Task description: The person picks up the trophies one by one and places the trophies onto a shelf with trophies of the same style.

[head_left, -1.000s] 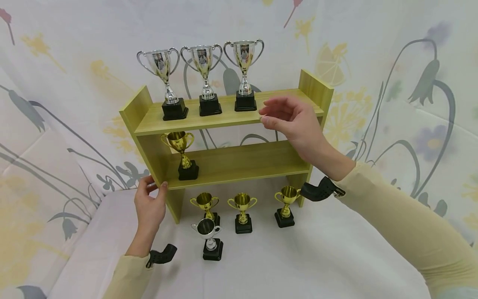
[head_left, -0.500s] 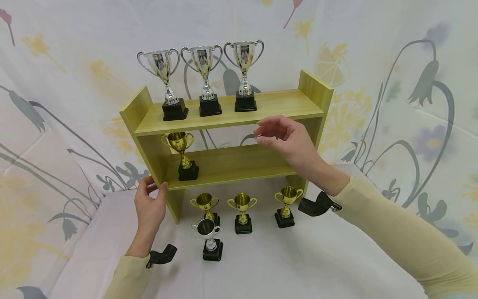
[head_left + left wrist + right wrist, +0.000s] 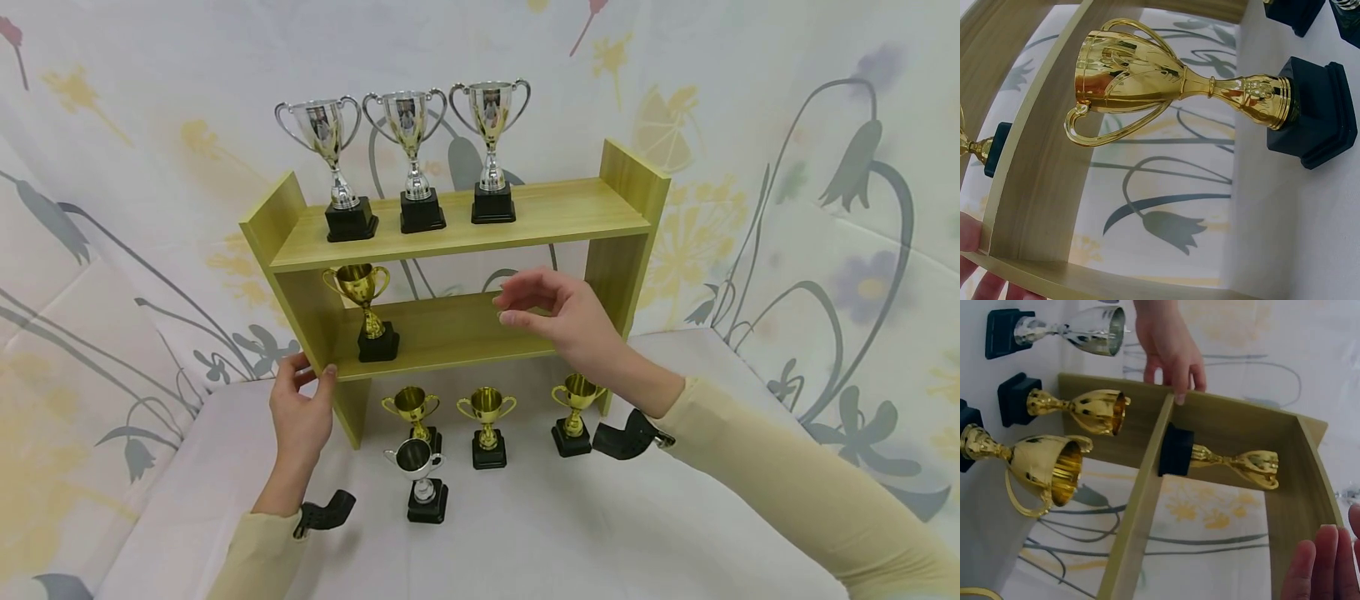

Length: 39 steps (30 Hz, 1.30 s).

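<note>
You've got a pale backdrop (image 3: 712,50) behind and at both sides, printed grey bellflowers (image 3: 855,162), yellow citrus slice (image 3: 663,142); white desk (image 3: 540,533) below.

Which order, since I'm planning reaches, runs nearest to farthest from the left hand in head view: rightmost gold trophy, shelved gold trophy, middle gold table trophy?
1. Shelved gold trophy: right of the left hand.
2. Middle gold table trophy: farther right.
3. Rightmost gold trophy: farthest right.

Gold trophies (image 3: 1125,72) are gleaming like smooth metal, silver trophies (image 3: 407,117) are shining mirror-bright, black bases (image 3: 1313,109) are looking smooth and plastic, the wood-grained shelf (image 3: 457,331) is showing a satin finish, cloth sleeves (image 3: 787,479) are looking matt
</note>
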Motion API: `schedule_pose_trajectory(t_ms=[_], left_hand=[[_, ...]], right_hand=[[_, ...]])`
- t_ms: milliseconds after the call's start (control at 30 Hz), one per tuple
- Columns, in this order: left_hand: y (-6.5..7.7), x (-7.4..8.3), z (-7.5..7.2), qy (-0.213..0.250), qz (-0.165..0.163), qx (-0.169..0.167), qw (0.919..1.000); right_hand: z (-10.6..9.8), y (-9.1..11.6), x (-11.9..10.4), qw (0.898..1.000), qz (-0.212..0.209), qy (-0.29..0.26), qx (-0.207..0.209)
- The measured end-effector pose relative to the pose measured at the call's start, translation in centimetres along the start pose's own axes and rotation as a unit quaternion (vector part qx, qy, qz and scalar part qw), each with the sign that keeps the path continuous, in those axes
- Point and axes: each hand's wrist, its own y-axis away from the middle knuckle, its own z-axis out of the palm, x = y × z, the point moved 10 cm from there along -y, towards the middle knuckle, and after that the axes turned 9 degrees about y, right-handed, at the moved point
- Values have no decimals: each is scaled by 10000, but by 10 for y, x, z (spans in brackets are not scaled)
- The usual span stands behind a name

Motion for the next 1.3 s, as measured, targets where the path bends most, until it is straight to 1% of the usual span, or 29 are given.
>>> schedule_pose_trajectory(t_ms=[300,433,533,700,833,933,1100,1300], left_hand=[[0,-2,-1,-37,-34,30,10000],[-2,-2,-1,-69,-22,61,10000],[-2,-3,-1,-88,-84,63,9999],[1,-5,-1,-111,-110,55,9999],[1,-1,-1,-85,-45,43,9999],[1,0,-1,-65,-71,27,10000],[0,-2,0,-131,-82,33,9999],[0,-3,-1,-142,-27,38,9999]], right_hand=[[18,10,17,9996,216,-47,-180],[26,15,22,9992,264,-125,-269],[32,21,25,9989,283,-174,-322],[47,33,34,9976,366,-268,-527],[60,41,40,9960,433,-401,-672],[69,47,45,9947,524,-457,-759],[84,58,52,9930,597,-396,-942],[95,66,61,9925,579,-425,-988]])
